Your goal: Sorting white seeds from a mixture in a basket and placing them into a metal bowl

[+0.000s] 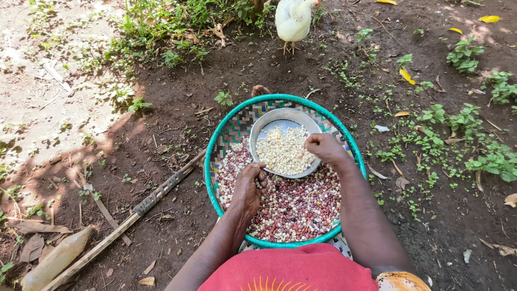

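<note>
- Far left, a dusty plastic bottle [54, 260] lies on its side on the dark, crumbly soil, just beside a long rough stick [134, 213] with a wrapped dark band near its middle.
- Centre, a round woven basket [215, 141] with a smooth teal rim and a chequered weave sits on the person's lap, above the red cloth [291, 269].
- Inside it, a heap of small glossy beans [301, 207], red, white and speckled, fills the lower half.
- The left hand [249, 188] rests on that heap, fingers curled together and pinching a few beans against the thumb.
- Above it, a shallow grey metal bowl [280, 117] lies inside the basket on the beans, holding pale, matte kernels [283, 151].
- The right hand [326, 148] hovers at the bowl's right edge, fingers bunched into a loose fist; what they grip, I cannot tell.
- Up top, a white hen [293, 19] stands on the soil, feathers fluffy.
- To the right, low leafy weeds [468, 137] and yellow fallen leaves [407, 76] dot the ground.
</note>
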